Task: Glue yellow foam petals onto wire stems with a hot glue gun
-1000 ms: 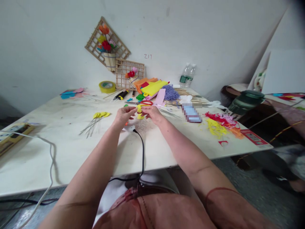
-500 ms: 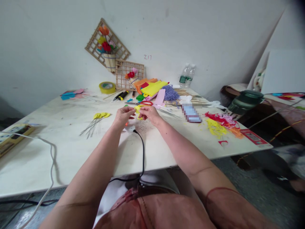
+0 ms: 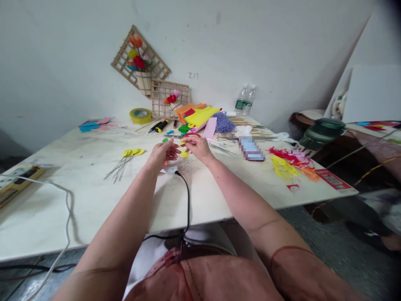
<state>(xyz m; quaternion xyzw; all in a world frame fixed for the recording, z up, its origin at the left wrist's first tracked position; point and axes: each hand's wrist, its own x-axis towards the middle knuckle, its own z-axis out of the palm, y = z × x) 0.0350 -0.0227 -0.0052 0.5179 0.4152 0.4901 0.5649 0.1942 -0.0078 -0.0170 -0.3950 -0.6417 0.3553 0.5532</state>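
Observation:
My left hand [image 3: 162, 153] and my right hand [image 3: 198, 147] are raised just above the white table [image 3: 94, 200], fingertips pinched and facing each other. A small yellow foam piece [image 3: 182, 144] shows between the fingertips, mostly hidden by them. Another yellow foam piece [image 3: 184, 154] sits just below, between the hands. Under my left hand lies a white tool [image 3: 171, 169] with a black cord [image 3: 188, 200] running back to me. Yellow petals on wire stems [image 3: 133, 151] lie to the left.
Red-handled scissors [image 3: 191, 135], foam sheets [image 3: 202, 115], purple yarn [image 3: 224, 122], a tape roll [image 3: 140, 115] and wooden lattices with foam flowers [image 3: 169, 98] crowd the far side. A blurred phone [image 3: 250, 148] and foam scraps [image 3: 288, 161] lie right. A power strip [image 3: 15, 179] sits left.
Both hands have lifted slightly and drawn a little apart, fingertips now higher; the lower yellow piece shows more clearly between them.

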